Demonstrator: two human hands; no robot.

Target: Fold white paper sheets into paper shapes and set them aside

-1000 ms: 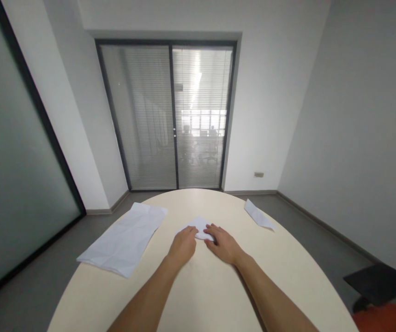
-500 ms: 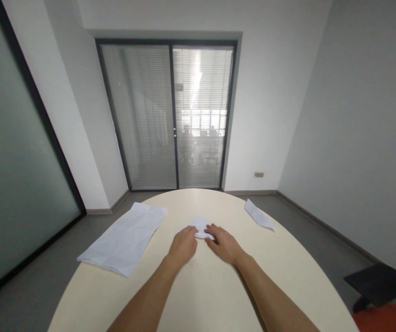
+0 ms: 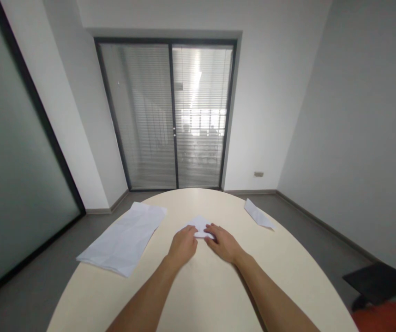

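Observation:
A small folded sheet of white paper [image 3: 200,223] lies on the table in front of me, its far end coming to a point. My left hand [image 3: 183,243] grips its left side, with the fingers bent over the paper. On the opposite side my right hand [image 3: 224,242] has its fingers curled over the right edge, thumb toward the near edge. Both hands cover parts of the paper, so the folds beneath them are hidden. A narrow strip of it shows between the fingertips.
Larger creased white sheets [image 3: 125,240] lie at the left of the round cream table [image 3: 205,295]. A folded paper piece [image 3: 259,215] rests near the right rim. Beyond the table's lower right stands a chair with a black armrest [image 3: 378,280] and red seat [image 3: 385,318].

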